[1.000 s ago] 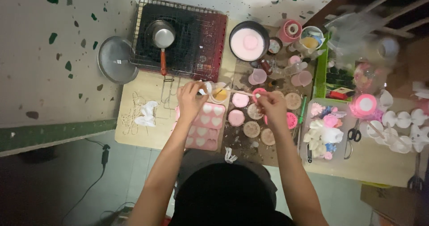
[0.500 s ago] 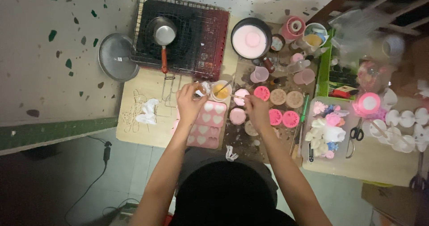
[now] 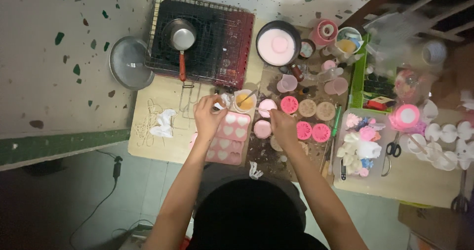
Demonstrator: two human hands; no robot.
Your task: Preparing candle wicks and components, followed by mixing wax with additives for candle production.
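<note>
Two hands are busy over a crowded little table. The left hand [image 3: 208, 115] is curled shut around something small and white, just beside a small bowl [image 3: 244, 101] with yellow stuff in it. A thin stick rests in that bowl. Right under this hand lies a pink tray [image 3: 228, 137] with heart-shaped holes — the hand hangs over its top edge.

The right hand [image 3: 283, 125] is closed too, fingers pinched together, but what it grips is too small to make out. It sits between two pink round molds [image 3: 266, 107], one just above it and one just left of it. More round molds, pink and tan, lie in a row to its right.

Farther back stands a black pot [image 3: 278, 43] full of pink stuff, well apart from both hands. A small metal saucepan [image 3: 180, 35] with a red handle sits on a wire rack at the back left. A pair of scissors [image 3: 391, 152] lies far off to the right.
</note>
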